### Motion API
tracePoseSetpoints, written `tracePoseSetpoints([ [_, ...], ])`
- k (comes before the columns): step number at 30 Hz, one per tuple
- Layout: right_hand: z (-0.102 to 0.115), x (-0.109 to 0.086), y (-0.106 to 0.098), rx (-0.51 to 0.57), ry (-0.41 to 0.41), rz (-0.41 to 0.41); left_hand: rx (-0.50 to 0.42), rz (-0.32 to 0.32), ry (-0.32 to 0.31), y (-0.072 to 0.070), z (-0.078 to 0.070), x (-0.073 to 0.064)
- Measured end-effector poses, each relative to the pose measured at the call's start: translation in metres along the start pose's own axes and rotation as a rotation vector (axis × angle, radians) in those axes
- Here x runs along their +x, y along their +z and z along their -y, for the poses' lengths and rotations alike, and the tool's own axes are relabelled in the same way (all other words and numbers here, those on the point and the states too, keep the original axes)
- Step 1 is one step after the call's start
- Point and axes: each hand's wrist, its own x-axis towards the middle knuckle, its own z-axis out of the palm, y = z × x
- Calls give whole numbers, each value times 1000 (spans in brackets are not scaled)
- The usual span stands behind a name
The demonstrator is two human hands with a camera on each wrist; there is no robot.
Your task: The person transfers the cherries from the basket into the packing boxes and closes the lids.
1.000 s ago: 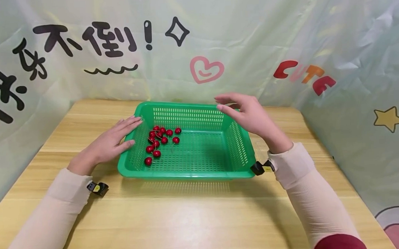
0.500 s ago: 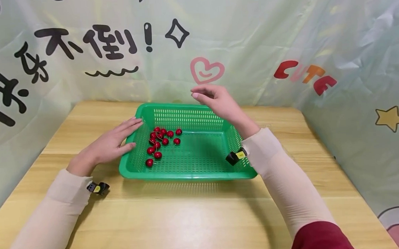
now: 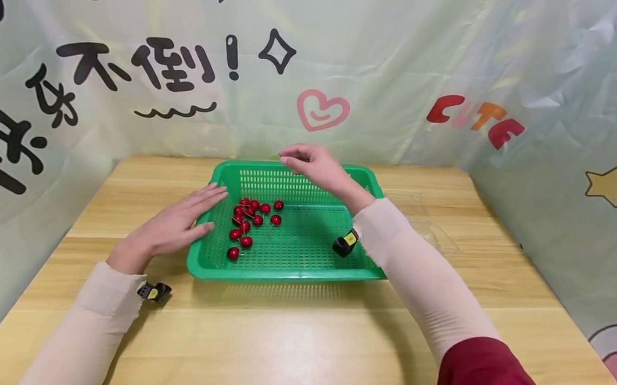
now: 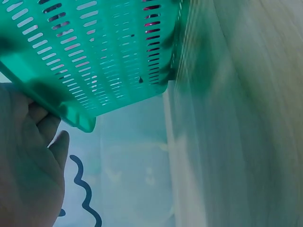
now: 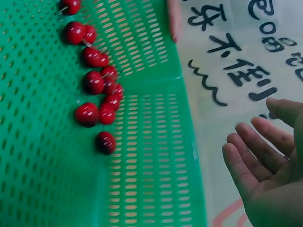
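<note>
A green plastic basket (image 3: pixel 292 275) with slotted walls stands on the table. Inside, several shiny red cherries (image 3: pixel 246 241), some with stems, lie gathered toward its left end. My left hand (image 3: pixel 176 222) rests on the basket's left rim with the fingers extended; in the left wrist view the hand (image 4: pixel 33 156) is at the rim's edge. Over the back part of the basket hovers my right hand (image 3: pixel 320 168), fingers loosely bent and holding nothing. The right wrist view has this hand (image 5: pixel 270 161) palm up to the camera, beside the back rim and apart from the cherries.
On the wooden table (image 3: pixel 295 344), a transparent plastic piece (image 3: pixel 436 232) lies right of the basket, partly behind my right sleeve (image 3: pixel 428 285). A printed cloth backdrop (image 3: pixel 385 55) closes off the back and sides.
From beside the basket's back right corner, my right hand has moved left over the basket, rising and then lowering slightly. The left hand stays on the rim, and the cherries lie as before.
</note>
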Motion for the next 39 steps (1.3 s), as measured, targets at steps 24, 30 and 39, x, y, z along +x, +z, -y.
tracePoseSetpoints([
  [24, -47, 9, 30, 183, 125, 255, -37, -33, 11, 3, 0, 0],
  [30, -52, 8, 40, 159, 162, 323, -44, -31, 6, 4, -1, -1],
  [39, -59, 8, 44, 139, 196, 311, -49, -34, -1, 4, -2, -2],
])
